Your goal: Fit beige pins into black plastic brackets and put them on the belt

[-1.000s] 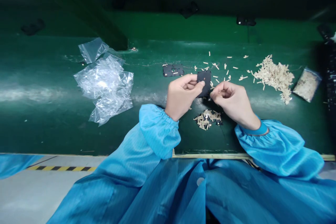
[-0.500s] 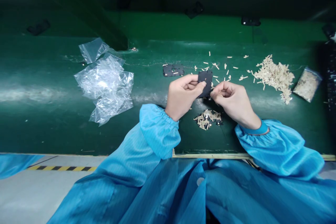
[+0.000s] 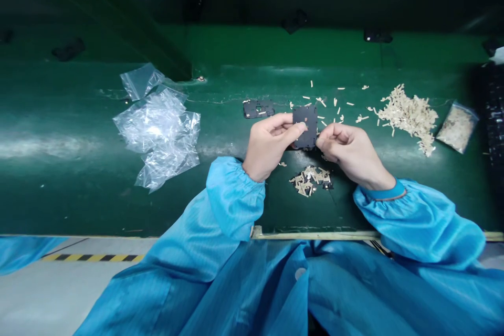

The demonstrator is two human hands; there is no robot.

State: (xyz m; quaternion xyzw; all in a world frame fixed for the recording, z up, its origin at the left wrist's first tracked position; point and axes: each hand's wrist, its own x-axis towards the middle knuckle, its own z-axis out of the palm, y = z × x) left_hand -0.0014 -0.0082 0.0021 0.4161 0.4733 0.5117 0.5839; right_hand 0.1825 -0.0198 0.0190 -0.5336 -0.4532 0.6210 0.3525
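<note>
Over the green counter (image 3: 224,139), grips the black plate (image 3: 310,127) with the left hand (image 3: 263,146), right of a black frame (image 3: 250,109) and just beyond the near pile of tan strips (image 3: 309,180). Holds the right hand (image 3: 353,155) in a pinch just beside the plate's right edge; cannot tell of anything between the fingertips. Since half a second ago, turns the plate only slightly, suggesting unbroken close handling.

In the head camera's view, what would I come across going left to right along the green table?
Clear plastic bags, left hand, flat black part, right hand, heap of pale strips, filled bag.
</note>
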